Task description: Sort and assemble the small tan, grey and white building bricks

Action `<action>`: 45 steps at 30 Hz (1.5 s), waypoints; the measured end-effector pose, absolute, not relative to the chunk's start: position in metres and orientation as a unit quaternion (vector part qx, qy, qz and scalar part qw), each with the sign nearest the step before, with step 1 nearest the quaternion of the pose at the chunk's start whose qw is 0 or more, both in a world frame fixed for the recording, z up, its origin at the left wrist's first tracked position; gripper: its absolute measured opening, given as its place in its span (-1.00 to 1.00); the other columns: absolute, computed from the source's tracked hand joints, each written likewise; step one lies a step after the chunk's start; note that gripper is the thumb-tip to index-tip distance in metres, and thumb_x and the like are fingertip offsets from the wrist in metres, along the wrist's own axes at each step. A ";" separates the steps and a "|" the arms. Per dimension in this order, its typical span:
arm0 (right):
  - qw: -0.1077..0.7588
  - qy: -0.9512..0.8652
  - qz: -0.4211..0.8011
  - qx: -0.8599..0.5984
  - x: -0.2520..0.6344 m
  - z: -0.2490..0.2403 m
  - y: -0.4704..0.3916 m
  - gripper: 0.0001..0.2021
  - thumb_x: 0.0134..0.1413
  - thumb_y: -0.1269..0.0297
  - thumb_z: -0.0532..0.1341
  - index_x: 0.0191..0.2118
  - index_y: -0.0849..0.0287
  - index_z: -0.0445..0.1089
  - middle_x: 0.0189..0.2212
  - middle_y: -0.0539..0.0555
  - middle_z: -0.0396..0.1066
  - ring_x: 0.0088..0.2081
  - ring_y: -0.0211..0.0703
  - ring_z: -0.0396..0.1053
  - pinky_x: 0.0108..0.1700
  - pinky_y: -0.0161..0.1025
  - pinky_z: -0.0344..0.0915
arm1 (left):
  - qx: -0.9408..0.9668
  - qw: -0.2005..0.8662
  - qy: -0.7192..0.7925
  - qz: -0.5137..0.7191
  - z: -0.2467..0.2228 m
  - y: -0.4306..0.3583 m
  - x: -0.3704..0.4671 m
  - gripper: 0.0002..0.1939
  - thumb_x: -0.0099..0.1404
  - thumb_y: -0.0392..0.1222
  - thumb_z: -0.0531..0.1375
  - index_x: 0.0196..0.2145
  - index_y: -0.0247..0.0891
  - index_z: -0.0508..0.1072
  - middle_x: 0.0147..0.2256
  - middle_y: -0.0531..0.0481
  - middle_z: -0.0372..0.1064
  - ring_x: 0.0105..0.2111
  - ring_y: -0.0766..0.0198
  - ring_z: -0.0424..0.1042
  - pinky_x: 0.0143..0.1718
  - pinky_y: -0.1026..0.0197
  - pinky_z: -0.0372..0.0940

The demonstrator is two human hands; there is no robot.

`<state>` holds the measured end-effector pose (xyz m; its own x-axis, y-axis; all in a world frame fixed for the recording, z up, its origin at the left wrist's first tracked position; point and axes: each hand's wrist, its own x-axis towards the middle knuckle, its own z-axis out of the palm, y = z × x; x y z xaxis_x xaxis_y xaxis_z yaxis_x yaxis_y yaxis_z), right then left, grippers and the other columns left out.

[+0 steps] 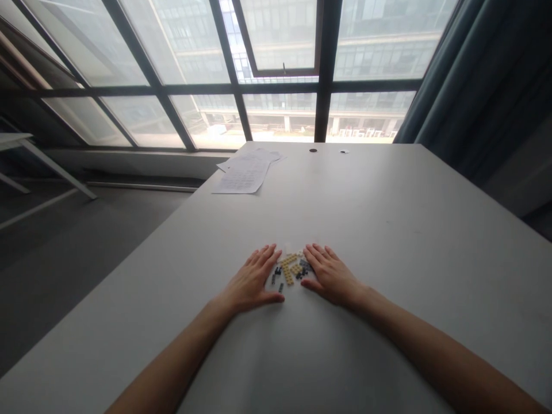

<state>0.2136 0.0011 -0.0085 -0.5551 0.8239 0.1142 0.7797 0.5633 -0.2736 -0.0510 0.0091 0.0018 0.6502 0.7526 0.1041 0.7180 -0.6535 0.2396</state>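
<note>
Several small building pieces lie in a loose group on the white table [362, 213]. Among them are tan plates [287, 272], small dark pieces [278, 270] on the left, and grey pieces [305, 265] on the right. My left hand [254, 280] lies palm down along the left side of the group, thumb stretched out below it. On the other side, my right hand [330, 274] is spread palm down, its fingers touching or partly covering the pieces at the right edge. Neither hand holds anything.
Printed papers [244, 173] lie at the table's far left corner. Two round holes [313, 150] are near the far edge. Windows stand beyond it, with a dark blue curtain [457, 86] at right. Another white table [47, 167] is at far left.
</note>
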 end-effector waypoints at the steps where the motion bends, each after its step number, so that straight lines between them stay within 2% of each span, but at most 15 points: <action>1: 0.110 -0.879 0.094 -0.455 0.213 -0.008 0.001 -0.27 0.21 -0.11 -0.02 0.32 0.32 -0.07 0.32 0.28 -0.09 0.33 0.09 -0.18 0.31 0.10 -0.19 | 0.906 0.083 0.406 0.089 0.001 0.010 -0.046 0.06 0.07 0.39 0.15 0.32 -0.24 -0.15 0.32 -0.29 -0.19 0.31 -0.09 -0.18 0.27 -0.16 -0.15; 5: 0.108 -0.890 0.091 -0.434 0.199 -0.004 0.012 -0.40 0.29 0.02 -0.08 0.33 0.23 -0.08 0.32 0.19 -0.07 0.33 0.07 -0.16 0.30 0.14 -0.20 | 0.907 0.069 0.407 0.090 0.000 0.014 -0.032 0.06 0.10 0.39 0.13 0.33 -0.24 -0.20 0.32 -0.27 -0.22 0.32 -0.07 -0.21 0.27 -0.17 -0.16; 8: 0.111 -0.899 0.095 -0.412 0.183 -0.003 0.023 -0.44 0.31 0.09 -0.10 0.33 0.20 -0.07 0.32 0.14 -0.05 0.33 0.07 -0.14 0.30 0.14 -0.19 | 0.896 0.053 0.432 0.091 0.000 0.017 -0.034 0.04 0.11 0.39 0.12 0.32 -0.30 -0.13 0.31 -0.29 -0.17 0.31 -0.10 -0.18 0.25 -0.17 -0.11; 13: 0.127 -0.909 0.103 -0.383 0.147 -0.003 0.039 -0.48 0.32 0.14 -0.11 0.32 0.20 -0.05 0.30 0.13 -0.01 0.31 0.08 -0.10 0.29 0.14 -0.14 | 0.864 0.011 0.495 0.089 -0.002 0.021 -0.059 -0.12 0.19 0.33 0.08 0.27 -0.30 0.04 0.27 -0.29 -0.02 0.28 -0.12 -0.08 0.23 -0.18 -0.06; 17: 0.155 -0.906 0.116 -0.376 0.126 0.000 0.045 -0.50 0.32 0.18 -0.12 0.30 0.23 -0.02 0.29 0.18 0.03 0.31 0.00 -0.08 0.30 0.04 -0.12 | 0.836 -0.014 0.540 0.099 -0.006 0.023 -0.081 -0.15 0.22 0.30 0.06 0.25 -0.38 0.07 0.25 -0.32 0.01 0.27 -0.11 -0.05 0.23 -0.16 -0.04; 19: 0.167 -0.895 0.124 -0.394 0.128 0.002 0.042 -0.45 0.32 0.12 -0.11 0.31 0.29 -0.04 0.29 0.24 0.00 0.32 -0.02 -0.09 0.30 -0.01 -0.12 | 0.826 -0.017 0.553 0.106 -0.008 0.024 -0.090 -0.12 0.23 0.30 0.05 0.26 -0.42 0.02 0.25 -0.36 0.00 0.27 -0.11 -0.04 0.23 -0.15 -0.03; 21: 0.162 -0.884 0.125 -0.419 0.137 0.002 0.034 -0.28 0.24 -0.07 -0.05 0.32 0.40 -0.11 0.31 0.34 -0.09 0.33 0.07 -0.17 0.31 0.03 -0.15 | 0.823 -0.015 0.558 0.108 -0.009 0.024 -0.097 -0.09 0.23 0.31 0.04 0.28 -0.46 -0.03 0.26 -0.39 -0.04 0.28 -0.11 -0.06 0.24 -0.14 -0.05; 23: 0.141 -0.881 0.122 -0.434 0.149 0.001 0.023 -0.05 0.08 -0.26 0.03 0.32 0.48 -0.16 0.32 0.42 -0.18 0.34 0.20 -0.26 0.31 0.09 -0.20 | 0.834 -0.004 0.543 0.102 -0.009 0.024 -0.100 -0.08 0.24 0.30 0.03 0.29 -0.45 -0.08 0.28 -0.38 -0.09 0.29 -0.09 -0.10 0.25 -0.14 -0.07; 24: 0.126 -0.883 0.123 -0.435 0.154 0.000 0.017 -0.01 0.05 -0.30 0.04 0.32 0.50 -0.16 0.32 0.44 -0.21 0.34 0.23 -0.29 0.31 0.10 -0.21 | 0.843 0.002 0.528 0.097 -0.009 0.024 -0.101 -0.08 0.24 0.30 0.03 0.30 -0.43 -0.10 0.29 -0.36 -0.11 0.30 -0.08 -0.12 0.26 -0.13 -0.09; 30: 0.101 -0.886 0.114 -0.439 0.145 -0.003 0.013 -0.17 0.21 -0.16 -0.10 0.32 0.50 -0.15 0.32 0.40 -0.20 0.34 0.18 -0.28 0.31 0.09 -0.28 | 0.876 0.025 0.474 0.082 -0.006 0.028 -0.096 -0.10 0.24 0.32 0.03 0.32 -0.30 -0.13 0.32 -0.26 -0.17 0.31 -0.02 -0.14 0.28 -0.09 -0.12; 38: 0.127 -0.900 0.121 -0.399 0.103 -0.001 0.055 -0.24 0.23 -0.08 -0.04 0.31 0.48 -0.09 0.31 0.38 -0.14 0.34 0.14 -0.21 0.31 0.09 -0.26 | 0.850 -0.004 0.517 0.097 -0.010 0.034 -0.093 -0.05 0.18 0.31 0.09 0.30 -0.39 -0.07 0.28 -0.32 -0.08 0.29 -0.08 -0.10 0.26 -0.14 -0.10; 42: 0.174 -0.884 0.151 -0.408 0.110 0.001 0.058 -0.36 0.29 0.05 -0.08 0.32 0.41 -0.11 0.31 0.30 -0.09 0.33 0.03 -0.14 0.31 -0.01 -0.16 | 0.834 -0.004 0.541 0.111 -0.011 0.040 -0.094 -0.03 0.15 0.34 0.10 0.28 -0.44 -0.01 0.27 -0.37 -0.05 0.28 -0.13 -0.09 0.25 -0.14 -0.05; 45: 0.181 -0.867 0.149 -0.439 0.130 0.000 0.046 -0.44 0.28 0.16 -0.04 0.29 0.40 0.00 0.30 0.29 -0.04 0.31 0.02 -0.08 0.30 -0.03 -0.12 | 0.826 -0.010 0.552 0.116 -0.011 0.044 -0.094 -0.02 0.14 0.35 0.11 0.27 -0.44 0.01 0.28 -0.37 -0.07 0.28 -0.14 -0.10 0.25 -0.12 -0.05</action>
<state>0.1297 0.0460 0.0002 -0.5492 0.8155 0.1827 0.7081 0.5702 -0.4164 -0.0936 0.0438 -0.0111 0.3642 0.9088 0.2036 0.9136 -0.3911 0.1116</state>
